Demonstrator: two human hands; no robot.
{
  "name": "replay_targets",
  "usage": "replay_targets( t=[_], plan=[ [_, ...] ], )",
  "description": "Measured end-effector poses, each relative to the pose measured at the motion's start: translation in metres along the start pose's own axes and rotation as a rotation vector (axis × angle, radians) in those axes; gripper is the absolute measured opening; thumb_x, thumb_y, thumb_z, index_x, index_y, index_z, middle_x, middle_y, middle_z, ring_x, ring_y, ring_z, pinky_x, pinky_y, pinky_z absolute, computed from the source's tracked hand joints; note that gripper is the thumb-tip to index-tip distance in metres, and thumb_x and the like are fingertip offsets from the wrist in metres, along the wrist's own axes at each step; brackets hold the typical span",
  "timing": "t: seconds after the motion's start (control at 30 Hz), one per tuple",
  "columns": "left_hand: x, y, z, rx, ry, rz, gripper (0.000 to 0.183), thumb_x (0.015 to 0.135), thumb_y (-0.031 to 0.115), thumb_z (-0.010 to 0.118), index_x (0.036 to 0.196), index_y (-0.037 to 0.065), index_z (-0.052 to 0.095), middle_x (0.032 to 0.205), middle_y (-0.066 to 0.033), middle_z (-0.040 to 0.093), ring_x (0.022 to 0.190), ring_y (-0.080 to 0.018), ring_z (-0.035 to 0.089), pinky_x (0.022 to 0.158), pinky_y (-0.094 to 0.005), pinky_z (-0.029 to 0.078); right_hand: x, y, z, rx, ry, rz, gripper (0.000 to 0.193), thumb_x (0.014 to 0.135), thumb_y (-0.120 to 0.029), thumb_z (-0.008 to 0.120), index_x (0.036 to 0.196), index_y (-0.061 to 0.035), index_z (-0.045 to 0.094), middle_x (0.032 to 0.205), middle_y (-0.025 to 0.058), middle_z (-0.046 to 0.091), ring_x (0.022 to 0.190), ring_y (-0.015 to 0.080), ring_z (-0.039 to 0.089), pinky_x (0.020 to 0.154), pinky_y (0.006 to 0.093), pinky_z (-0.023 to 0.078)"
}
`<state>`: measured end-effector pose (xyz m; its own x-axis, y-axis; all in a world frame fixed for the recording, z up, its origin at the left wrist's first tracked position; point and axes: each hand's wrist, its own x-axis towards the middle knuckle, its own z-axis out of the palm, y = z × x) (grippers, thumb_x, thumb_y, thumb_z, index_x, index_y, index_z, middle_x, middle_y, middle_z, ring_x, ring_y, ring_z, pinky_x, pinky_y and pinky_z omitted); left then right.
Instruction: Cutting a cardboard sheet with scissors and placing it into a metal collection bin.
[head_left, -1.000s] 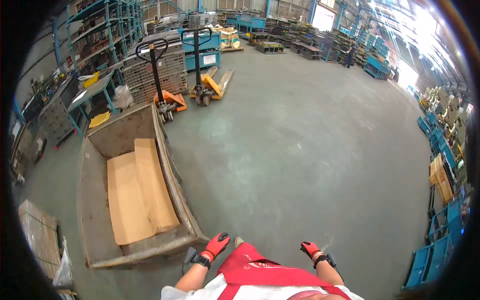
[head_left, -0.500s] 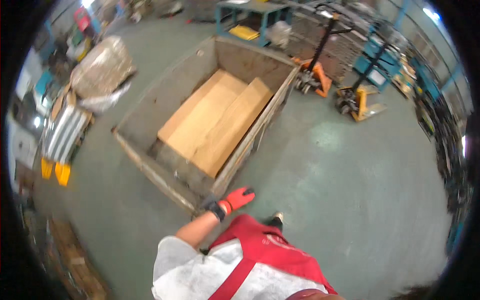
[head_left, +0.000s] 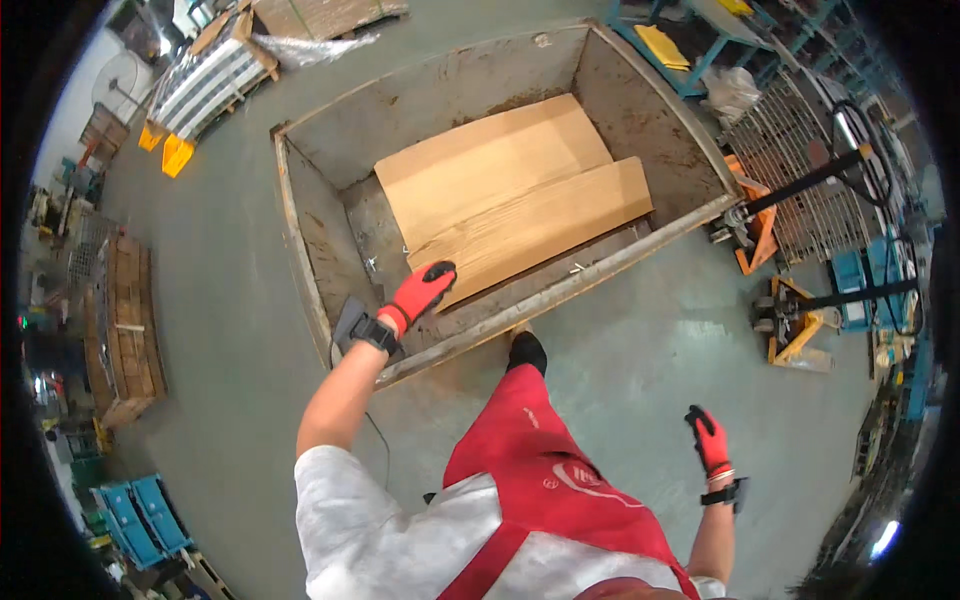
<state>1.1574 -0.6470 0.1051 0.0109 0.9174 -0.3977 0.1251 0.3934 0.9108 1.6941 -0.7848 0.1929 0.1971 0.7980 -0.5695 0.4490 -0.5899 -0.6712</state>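
My left hand (head_left: 418, 293), in a red glove with black fingertips, reaches over the near left part of a large grey metal bin (head_left: 480, 340). Its fingers stretch forward, loosely bent, with nothing visible in them. They overlap the near left corner of a folded brown cardboard sheet (head_left: 500, 170) lying in the bin; whether they touch it cannot be told. My right hand (head_left: 710, 440), gloved the same way, hangs over the floor at the right. Its thumb and fingers are apart and hold nothing. Both wrists wear dark bands, and a foot (head_left: 527, 350) stands by the bin's near wall.
Orange (head_left: 760, 215) and yellow (head_left: 795, 320) pallet trucks stand right of the bin. Beyond its far right corner is a blue workbench (head_left: 720, 25). Wooden pallets (head_left: 125, 330) and blue crates (head_left: 145, 515) lie at the left; a wrapped stack (head_left: 210, 75) stands at the far left.
My view has turned and come closer to the bin. My left hand has moved from outside its near corner to over its inside. My right hand has come into view.
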Motion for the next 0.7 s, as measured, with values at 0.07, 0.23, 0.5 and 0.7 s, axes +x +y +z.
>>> replay_targets(
  t=[0.07, 0.23, 0.5, 0.7],
  plan=[
    [0.032, 0.005, -0.002, -0.063, 0.047, -0.012, 0.036, 0.076, 0.03, 0.053, 0.101, 0.004, 0.052, 0.089, -0.0047, 0.058, 0.081, -0.0091, 0.051, 0.07, -0.0226, 0.04, 0.039, -0.035, -0.027, -0.087, 0.0, -0.22, 0.029, 0.08, -0.01, 0.046, 0.107, -0.0003, 0.049, 0.094, 0.0045, 0.056, 0.082, 0.0093, 0.051, 0.069, 0.0199, 0.038],
    [0.09, -0.007, 0.015, 0.186, 0.162, -0.169, 0.036, 0.072, 0.032, 0.056, 0.097, 0.005, 0.054, 0.078, -0.0048, 0.058, 0.066, -0.0102, 0.053, 0.06, -0.0228, 0.042, 0.136, -0.136, -0.081, -0.283, -0.095, -0.352, 0.03, 0.078, -0.005, 0.047, 0.107, 0.0, 0.048, 0.102, 0.0064, 0.054, 0.09, 0.0127, 0.051, 0.08, 0.0244, 0.038],
    [0.158, -0.042, 0.029, 0.305, 0.195, -0.344, 0.053, 0.068, 0.038, 0.056, 0.109, 0.006, 0.046, 0.09, -0.0144, 0.056, 0.08, -0.0216, 0.055, 0.069, -0.0297, 0.043, 0.287, -0.279, -0.06, -0.798, -0.225, -0.709, 0.035, 0.074, -0.014, 0.054, 0.108, -0.0066, 0.048, 0.1, 0.0102, 0.053, 0.094, 0.0269, 0.047, 0.083, 0.0321, 0.035],
    [0.213, -0.04, 0.067, 0.612, 0.276, -0.487, 0.07, 0.067, 0.044, 0.052, 0.123, 0.01, 0.028, 0.12, -0.0165, 0.037, 0.11, -0.0288, 0.036, 0.09, -0.0341, 0.029, 0.376, -0.285, -0.038, -0.84, -0.391, -0.835, 0.039, 0.073, -0.014, 0.054, 0.11, -0.0082, 0.046, 0.102, 0.0098, 0.052, 0.096, 0.0252, 0.046, 0.088, 0.0347, 0.031]
  ],
)
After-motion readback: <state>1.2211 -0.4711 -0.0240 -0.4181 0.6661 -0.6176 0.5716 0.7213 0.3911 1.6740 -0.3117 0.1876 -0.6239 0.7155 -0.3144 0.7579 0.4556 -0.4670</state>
